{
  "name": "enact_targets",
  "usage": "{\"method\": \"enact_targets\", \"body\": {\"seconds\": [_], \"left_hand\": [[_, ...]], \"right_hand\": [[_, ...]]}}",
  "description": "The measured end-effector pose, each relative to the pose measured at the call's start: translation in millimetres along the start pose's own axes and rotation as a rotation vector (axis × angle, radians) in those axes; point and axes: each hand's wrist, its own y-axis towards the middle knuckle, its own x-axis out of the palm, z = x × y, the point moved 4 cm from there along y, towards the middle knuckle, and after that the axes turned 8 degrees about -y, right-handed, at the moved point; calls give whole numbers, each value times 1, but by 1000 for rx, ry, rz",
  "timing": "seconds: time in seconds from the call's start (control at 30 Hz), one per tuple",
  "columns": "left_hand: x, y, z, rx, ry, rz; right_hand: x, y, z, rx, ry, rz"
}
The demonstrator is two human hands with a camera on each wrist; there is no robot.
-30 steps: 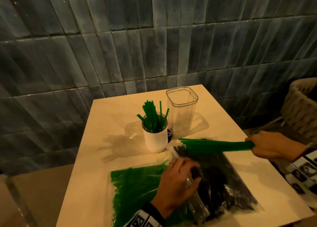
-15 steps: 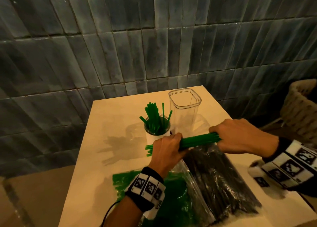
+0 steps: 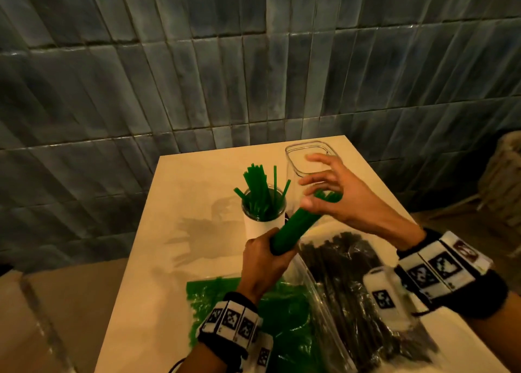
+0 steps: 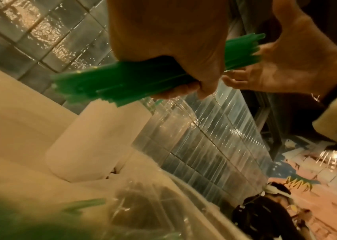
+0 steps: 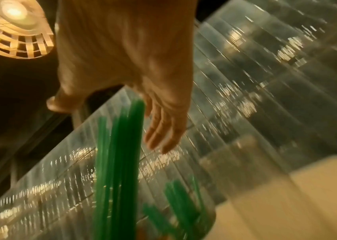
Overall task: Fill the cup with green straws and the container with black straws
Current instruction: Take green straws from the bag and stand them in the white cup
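My left hand [image 3: 262,262] grips the lower end of a thick bundle of green straws [image 3: 294,227], tilted up to the right just in front of the white cup [image 3: 260,227]. Several green straws [image 3: 259,192] stand in that cup. My right hand [image 3: 329,189] is spread open over the bundle's upper end, with the palm and thumb against the straw tips. Behind the right hand stands the clear square container [image 3: 296,158], with no straws in it. The left wrist view shows the left hand [image 4: 173,40] round the bundle [image 4: 93,82] and the right hand's [image 4: 299,65] open palm at the tips.
Two clear bags lie at the table's front: green straws [image 3: 284,316] on the left, black straws [image 3: 358,288] on the right. The pale table [image 3: 183,231] stands against a tiled wall. A wicker chair [image 3: 504,181] is at the far right.
The left hand left the bags and took hold of the green bundle that the right hand carried. The bundle tilted from level to upward. The right hand let go and spread open at its top.
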Motion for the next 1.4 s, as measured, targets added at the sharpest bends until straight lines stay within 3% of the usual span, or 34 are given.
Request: {"method": "enact_targets", "body": {"seconds": [0.13,0.23,0.37,0.5,0.6,0.73,0.8,0.87,0.93,1.0,1.13,1.4], "left_hand": [[15,-2,20,-32,-86,-76],[22,-5,24,-77,-148,-89],[23,-1,23,-111,-237,-75],[18,7,29,-185,-358,-84],[16,14,41,-210,-481,-89],[2,19,48,23,-314,-2],[-13,18,48,181,-174,168],[-23,18,38,235,-91,306],[-28,24,20,159,-69,329],[-27,33,0,-17,-99,274],[-22,50,-24,-263,-191,189],[-16,91,-31,-296,-118,145]], "right_hand": [[14,1,16,-16,657,108],[21,1,14,-4,887,84],[37,5,8,32,785,25],[41,15,-4,-68,825,-20],[40,24,-11,-92,558,22],[26,42,-24,-73,504,142],[9,56,-30,-85,555,245],[-6,70,-32,-102,603,330],[-11,83,-31,-125,606,380],[-3,92,-24,-111,548,408],[31,101,1,54,327,341],[82,127,43,246,17,83]]}}
